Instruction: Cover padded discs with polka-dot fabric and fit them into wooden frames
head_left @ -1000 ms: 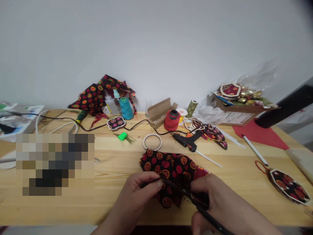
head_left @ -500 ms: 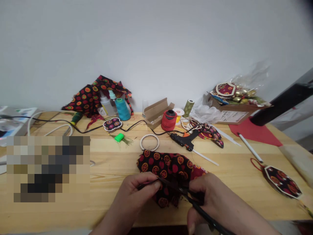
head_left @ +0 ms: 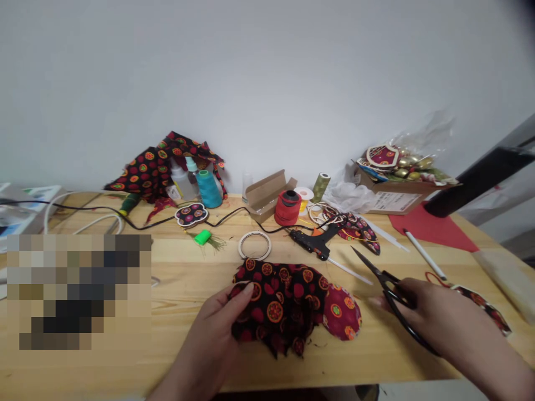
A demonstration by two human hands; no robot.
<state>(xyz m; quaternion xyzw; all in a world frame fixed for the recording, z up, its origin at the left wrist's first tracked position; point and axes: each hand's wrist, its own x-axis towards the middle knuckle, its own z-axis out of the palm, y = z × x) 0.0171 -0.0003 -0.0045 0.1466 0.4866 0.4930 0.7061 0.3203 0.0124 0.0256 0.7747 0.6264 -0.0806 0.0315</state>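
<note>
A piece of black cloth with red and orange round motifs (head_left: 284, 303) lies near the front edge of the wooden table (head_left: 188, 278). My left hand (head_left: 217, 328) grips its left edge, thumb on top, fingers closed on the cloth. My right hand (head_left: 434, 323) is off to the right of the cloth, closed round the handles of black scissors (head_left: 384, 284). Their blades are shut and point up and left, clear of the cloth. A red rounded flap of the cloth (head_left: 343, 312) shows at the cloth's right side.
Behind the cloth lie a wooden ring (head_left: 254, 245), a black glue gun (head_left: 315, 242) with its cord, a red spool (head_left: 287, 207), a teal thread cone (head_left: 208, 188), bottles, more patterned cloth (head_left: 154, 167), a small open carton (head_left: 267, 195) and a box of ornaments (head_left: 401, 178). A white pen (head_left: 422, 253) and red paper (head_left: 430, 228) lie right.
My right hand has pulled the scissors out of the cloth and swung them right. The cloth now lies flatter, with its red flap showing. My left hand still holds the cloth's left edge.
</note>
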